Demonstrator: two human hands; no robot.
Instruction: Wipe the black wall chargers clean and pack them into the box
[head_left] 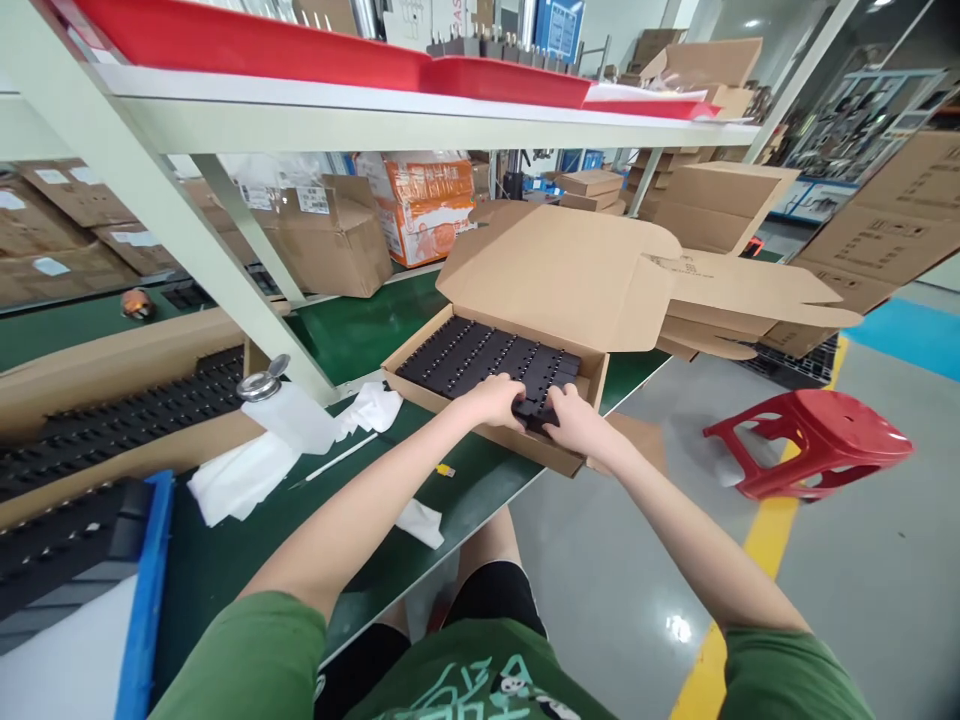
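Observation:
An open cardboard box (405,385) sits at the table's edge, its lid folded back. Rows of black blocks with small shiny metal studs (480,355) fill most of it. At the box's near right part, my left hand (496,400) and my right hand (577,420) close on opposite ends of a black block (535,412). My fingers are curled and partly hidden behind the block and the box's front wall. Whether the block rests fully on the box floor, I cannot tell.
On the green table (360,555) lie a clear pump bottle (300,415), white wipes (244,475) and a thin white stick (334,460). A blue crate (154,590) with black blocks stands left. A shelf post (187,220) rises nearby. A red stool (817,440) stands right.

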